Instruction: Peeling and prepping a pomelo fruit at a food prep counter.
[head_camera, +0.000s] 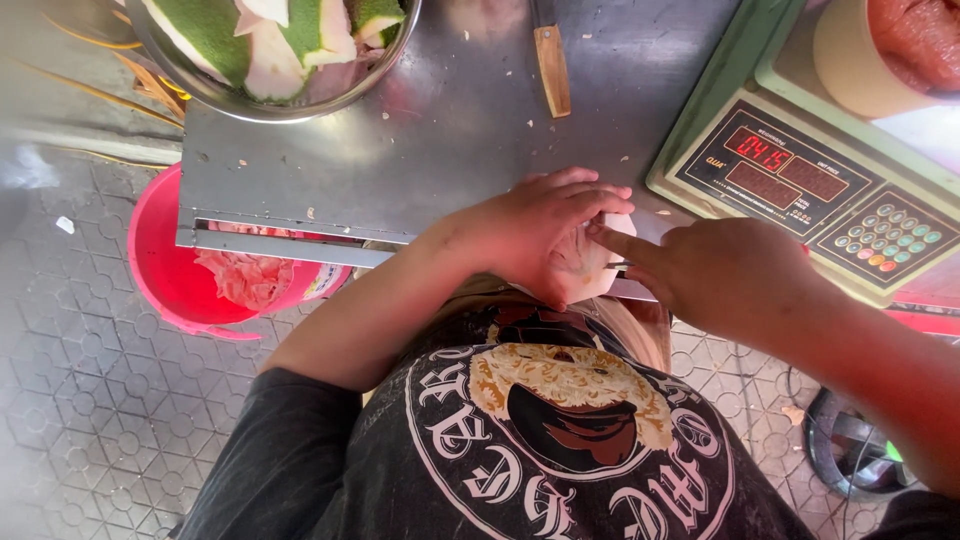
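Left hand (545, 232) is down at the near edge of the steel table (440, 130), fingers curled over a pale, pinkish-white piece of fruit (585, 265) and gripping it from above, thumb tucked on the near side. Right hand (725, 275) comes in from the right, closed around a small tool whose thin dark tip (618, 266) just shows against the fruit; index finger stretched out straight along it and touching the pale flesh, the rest of the fingers folded in. What the tool is, can't tell, the hand hides most of it. So the fruit sits right at the table's front edge, pinned between both hands, just above the person's dark printed shirt (540, 440). Up the table, a wooden-handled knife (551, 65) lies flat and well apart from the hands. Top left, a metal bowl (215, 95) holds green-skinned, white-fleshed rind pieces (215, 30). To the right, a green digital scale (800, 180) with a lit red display sits just beside the right hand, a pale tub (850, 65) of pinkish flesh on its platform. Below the table's left corner, a pink bucket (170, 270) on the tiled floor (90, 400) holds pink scraps (245, 278).
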